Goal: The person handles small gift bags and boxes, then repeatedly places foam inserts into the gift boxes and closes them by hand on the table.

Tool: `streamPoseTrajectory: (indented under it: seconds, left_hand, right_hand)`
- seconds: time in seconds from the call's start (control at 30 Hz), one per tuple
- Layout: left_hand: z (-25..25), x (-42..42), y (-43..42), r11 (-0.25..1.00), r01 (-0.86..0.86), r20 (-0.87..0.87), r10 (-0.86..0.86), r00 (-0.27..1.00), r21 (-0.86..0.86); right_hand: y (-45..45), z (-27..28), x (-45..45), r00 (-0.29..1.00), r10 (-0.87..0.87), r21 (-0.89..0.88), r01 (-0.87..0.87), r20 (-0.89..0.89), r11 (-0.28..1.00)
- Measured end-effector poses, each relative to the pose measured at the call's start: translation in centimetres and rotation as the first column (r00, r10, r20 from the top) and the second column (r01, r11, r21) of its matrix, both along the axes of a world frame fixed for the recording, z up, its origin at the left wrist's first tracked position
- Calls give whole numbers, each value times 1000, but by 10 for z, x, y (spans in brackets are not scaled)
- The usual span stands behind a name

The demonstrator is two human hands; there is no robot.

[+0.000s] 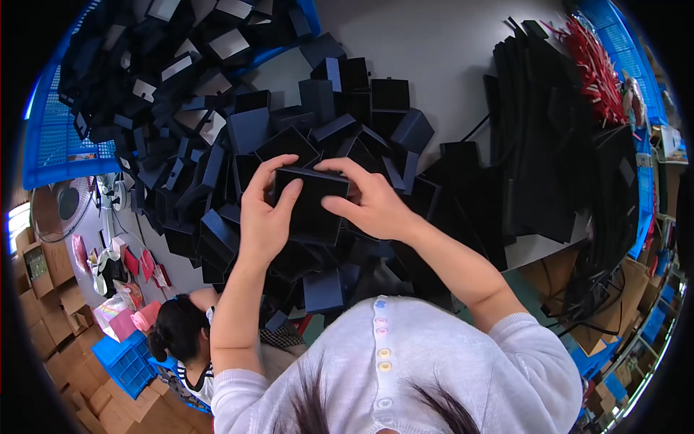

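Left hand (262, 213) is pinching the left side of a dark box (314, 215), fingertips at the far edge, thumb on the face. Right hand (379, 206) has the right end of it between thumb and fingers (so yeah, both hands on one box). Call that box the clock centre: loose boxes (316, 101) are crowded around it, and a heaped blue crate (54, 163) is near 10. Black flat pieces (542, 137) are piled between 2 and 3 on the pale surface (441, 58), red strands (593, 72) beyond at 2. Co-worker's (179, 325) between 7 and 8, fan (67, 204) at 9.
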State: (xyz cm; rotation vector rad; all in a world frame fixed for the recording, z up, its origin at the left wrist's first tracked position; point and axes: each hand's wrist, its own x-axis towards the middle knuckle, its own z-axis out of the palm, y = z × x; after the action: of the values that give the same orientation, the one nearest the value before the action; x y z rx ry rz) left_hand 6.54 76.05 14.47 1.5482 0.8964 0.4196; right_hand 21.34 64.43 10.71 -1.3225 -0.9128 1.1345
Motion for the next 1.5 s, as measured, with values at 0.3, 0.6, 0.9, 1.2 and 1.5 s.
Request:
streamPoseTrajectory:
  seconds: [0.3,0.6,0.9,1.2,1.5]
  left_hand:
    - [18,-32,183,922,-69,-385,226,895,380]
    - [-172,-104,367,972,97,-774,107,624,213]
    - [-160,-19,333,744,-411,-595,668,446,527]
    - [-146,-1,311,700,-714,-436,641,632,-6]
    - [25,29,91,987,-54,-75,66,995,150]
  right_hand:
    - [-89,-52,111,677,201,-437,196,708,878]
    - [-116,-115,118,354,152,-340,563,923,753]
    - [-91,-79,122,198,49,-171,668,979,724]
    - [-92,-34,142,657,-714,-287,751,240,595]
    - [-44,14,77,697,-712,50,716,-85,696]
